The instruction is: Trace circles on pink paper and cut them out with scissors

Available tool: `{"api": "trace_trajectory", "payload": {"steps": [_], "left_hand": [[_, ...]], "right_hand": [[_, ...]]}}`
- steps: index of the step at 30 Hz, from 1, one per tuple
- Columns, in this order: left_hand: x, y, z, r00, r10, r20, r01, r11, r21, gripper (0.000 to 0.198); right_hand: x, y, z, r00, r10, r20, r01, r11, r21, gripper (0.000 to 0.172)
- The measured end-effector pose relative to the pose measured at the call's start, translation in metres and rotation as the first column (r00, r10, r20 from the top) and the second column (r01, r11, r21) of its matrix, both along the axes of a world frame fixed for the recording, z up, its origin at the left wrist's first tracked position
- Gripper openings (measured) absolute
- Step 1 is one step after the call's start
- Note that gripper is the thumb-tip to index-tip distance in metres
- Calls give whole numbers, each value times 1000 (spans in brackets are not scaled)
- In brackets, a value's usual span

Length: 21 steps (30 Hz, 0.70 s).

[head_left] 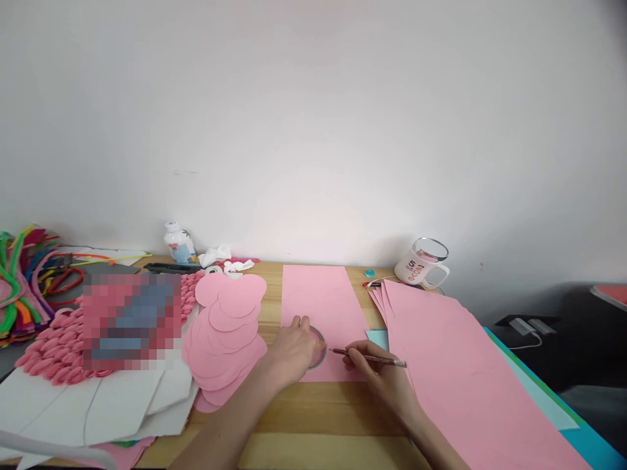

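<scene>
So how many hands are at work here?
2: the left hand rests on a round piece on the pink sheet; the right hand holds a pencil to its right.

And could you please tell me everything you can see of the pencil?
The pencil is slim and straight, with a dark brownish shaft, a pointed tip and a paler, greyish butt; its material is unclear. The right hand grips it near the tip, which points left, beside the edge of the round piece over the pink sheet. I cannot tell whether the tip touches the sheet.
</scene>
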State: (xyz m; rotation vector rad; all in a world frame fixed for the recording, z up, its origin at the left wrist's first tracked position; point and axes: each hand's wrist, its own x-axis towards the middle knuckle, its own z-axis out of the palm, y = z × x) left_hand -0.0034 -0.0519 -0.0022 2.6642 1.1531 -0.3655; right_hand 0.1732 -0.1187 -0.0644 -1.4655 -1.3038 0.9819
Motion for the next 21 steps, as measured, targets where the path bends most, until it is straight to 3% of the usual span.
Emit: {"api": "trace_trajectory", "payload": {"steps": [5,11,17,21], "left_hand": [[0,-1,1,999,30,14,-30,1000,-7,50],[2,0,1,998,51,32,-51,999,-9,45],[2,0,0,998,62,18,-62,998,-1,45],[1,1,-4,999,33,12,-33,999,9,44]], "right_hand": [[-11,-9,-7,999,-38,20,37,998,44,34],[-20,-21,-3,972,86,219,-116,986,124,24],[-38,-37,-25,866,-101,490,-63,950,307,13],[-48,-39,-33,831,-125,541,-121,911,395,10]]}}
